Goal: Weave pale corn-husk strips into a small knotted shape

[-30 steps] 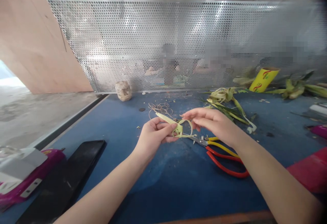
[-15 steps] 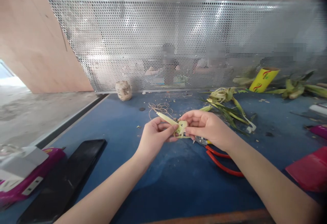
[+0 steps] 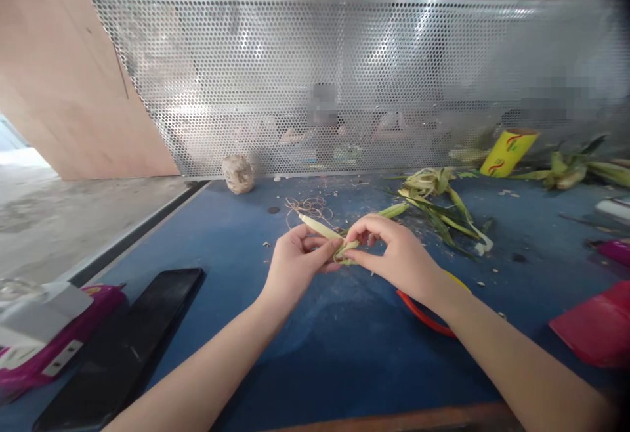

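Observation:
Both my hands meet over the middle of the blue table (image 3: 344, 346). My left hand (image 3: 295, 264) is closed, pinching a pale green leaf strip (image 3: 322, 228) folded into a small knot. My right hand (image 3: 398, 255) pinches the other side of the same strip, thumb and forefinger pressed together at the fold. The strip's free end sticks up and to the left. Red and yellow handled scissors (image 3: 426, 317) lie on the table, mostly hidden under my right wrist.
A pile of green leaves (image 3: 438, 205) lies behind my right hand, thin fibres (image 3: 308, 207) behind my left. A twine ball (image 3: 238, 174) stands by the perforated metal screen (image 3: 344, 84). A black slab (image 3: 132, 337), a pink case (image 3: 46, 346), a yellow tube (image 3: 508, 151) and a red object (image 3: 595, 327) lie around. People sit beyond the screen.
My right hand has moved left and closed onto the strip. The open loop seen a second ago is now pulled flat into a tight fold, and my wrist covers more of the scissors.

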